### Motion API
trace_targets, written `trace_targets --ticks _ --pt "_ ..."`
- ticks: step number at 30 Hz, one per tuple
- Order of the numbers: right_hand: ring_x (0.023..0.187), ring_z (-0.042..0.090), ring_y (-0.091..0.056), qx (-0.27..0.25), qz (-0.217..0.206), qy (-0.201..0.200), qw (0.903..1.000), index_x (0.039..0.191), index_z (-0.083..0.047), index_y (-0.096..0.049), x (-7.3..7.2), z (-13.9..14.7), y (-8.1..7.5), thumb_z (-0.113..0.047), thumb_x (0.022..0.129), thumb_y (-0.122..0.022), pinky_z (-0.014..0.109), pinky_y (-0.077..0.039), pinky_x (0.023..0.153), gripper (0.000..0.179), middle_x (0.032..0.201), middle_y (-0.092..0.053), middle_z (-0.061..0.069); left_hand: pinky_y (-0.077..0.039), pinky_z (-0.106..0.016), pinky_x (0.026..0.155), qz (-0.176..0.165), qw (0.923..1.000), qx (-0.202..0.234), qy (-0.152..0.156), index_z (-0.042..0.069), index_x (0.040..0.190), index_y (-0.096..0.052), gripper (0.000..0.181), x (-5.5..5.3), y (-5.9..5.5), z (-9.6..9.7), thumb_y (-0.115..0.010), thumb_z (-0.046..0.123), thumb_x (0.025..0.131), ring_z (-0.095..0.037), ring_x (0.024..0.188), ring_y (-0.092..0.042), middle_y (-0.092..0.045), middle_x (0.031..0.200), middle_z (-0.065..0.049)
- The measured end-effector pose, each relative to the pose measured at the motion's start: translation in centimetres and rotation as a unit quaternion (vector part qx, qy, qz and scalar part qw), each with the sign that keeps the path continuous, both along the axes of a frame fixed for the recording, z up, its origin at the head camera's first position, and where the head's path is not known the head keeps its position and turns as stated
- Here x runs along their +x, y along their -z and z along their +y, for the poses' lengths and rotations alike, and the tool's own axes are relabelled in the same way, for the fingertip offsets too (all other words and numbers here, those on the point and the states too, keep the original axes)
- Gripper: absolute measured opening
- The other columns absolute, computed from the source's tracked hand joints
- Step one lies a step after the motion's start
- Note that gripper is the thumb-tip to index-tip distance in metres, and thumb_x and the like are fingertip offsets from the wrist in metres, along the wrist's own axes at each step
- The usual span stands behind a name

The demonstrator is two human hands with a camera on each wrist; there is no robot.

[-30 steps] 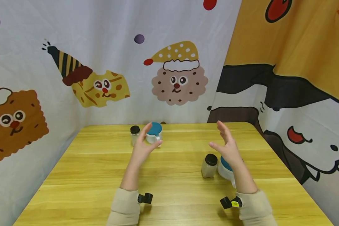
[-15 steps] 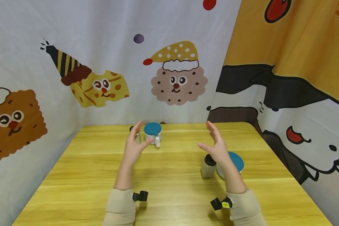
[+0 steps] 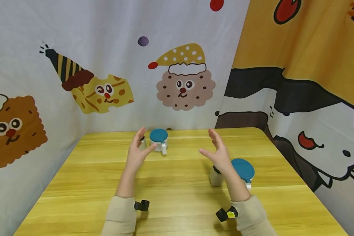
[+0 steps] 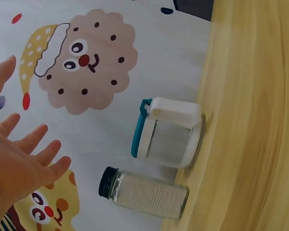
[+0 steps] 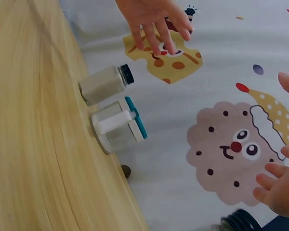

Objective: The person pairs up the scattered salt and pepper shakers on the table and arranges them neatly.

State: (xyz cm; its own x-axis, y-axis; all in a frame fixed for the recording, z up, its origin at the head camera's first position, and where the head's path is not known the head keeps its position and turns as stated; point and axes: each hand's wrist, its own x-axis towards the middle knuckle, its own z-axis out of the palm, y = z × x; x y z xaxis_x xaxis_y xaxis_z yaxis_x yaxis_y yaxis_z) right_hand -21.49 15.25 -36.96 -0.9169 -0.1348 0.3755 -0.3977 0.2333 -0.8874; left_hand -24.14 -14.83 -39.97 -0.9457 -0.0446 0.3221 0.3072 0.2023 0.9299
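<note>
Both hands hang above the wooden table, fingers spread and palms facing each other, with nothing held. My left hand [image 3: 136, 155] is nearest the back pair: a square glass jar with a black lid [image 4: 147, 195], partly hidden by that hand in the head view, and a clear jar with a blue lid and white handle [image 3: 158, 140]. Below my right hand [image 3: 219, 156] stands another black-lidded jar [image 3: 215, 178], its top partly covered by the hand. Beside it is a wider blue-lidded jar [image 3: 243, 168], partly behind the forearm. All of these stand upright.
The wooden table [image 3: 171, 203] ends at the back against a white curtain [image 3: 112, 39] with cartoon prints. An orange, black and white printed curtain [image 3: 312, 108] hangs along the right side. Each wrist carries a small black camera [image 3: 142, 205].
Both hands have drifted left, still spread. The right-hand blue lid is now more exposed, while the black-lidded jars are more covered by the hands. The jars have stayed in place.
</note>
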Motion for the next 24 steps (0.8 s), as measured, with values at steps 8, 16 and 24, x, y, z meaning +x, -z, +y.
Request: trace_targets --ticks 8,16,24 --pt "0.138 0.035 -0.025 -0.009 -0.028 0.014 0.9995 0.150 0.001 -0.022 0.1 -2.2 -0.5 -0.007 0.085 -0.073 0.045 -0.018 0.112 0.083 0.152 -0.026 0.019 -0.020 -0.049 0.110 0.015 0.9995 -0.014 -0.025 0.015 0.149 -0.032 0.078 -0.9 0.6 -1.1 -0.076 0.018 0.084 -0.025 0.136 -0.028 -0.036 0.149 -0.007" --pt "0.138 0.034 -0.024 -0.005 -0.029 0.021 0.9993 0.150 0.000 -0.020 -0.7 -4.3 -0.2 -0.011 0.085 -0.074 0.046 -0.020 0.111 0.086 0.153 -0.024 0.018 -0.021 -0.051 0.109 0.039 0.9980 -0.018 -0.047 0.011 0.149 -0.032 0.078 -2.4 1.1 -2.4 -0.076 0.020 0.085 -0.027 0.137 -0.028 -0.036 0.149 -0.009" --pt "0.138 0.028 -0.024 -0.020 -0.056 0.038 0.9975 0.152 -0.016 -0.022 -3.7 -5.7 3.8 -0.026 0.082 -0.078 0.049 -0.022 0.110 0.091 0.154 -0.024 0.005 -0.021 -0.051 0.108 0.028 0.9977 -0.025 -0.057 0.008 0.149 -0.032 0.077 -3.4 1.6 -3.3 -0.075 0.020 0.085 -0.029 0.136 -0.028 -0.035 0.149 -0.013"
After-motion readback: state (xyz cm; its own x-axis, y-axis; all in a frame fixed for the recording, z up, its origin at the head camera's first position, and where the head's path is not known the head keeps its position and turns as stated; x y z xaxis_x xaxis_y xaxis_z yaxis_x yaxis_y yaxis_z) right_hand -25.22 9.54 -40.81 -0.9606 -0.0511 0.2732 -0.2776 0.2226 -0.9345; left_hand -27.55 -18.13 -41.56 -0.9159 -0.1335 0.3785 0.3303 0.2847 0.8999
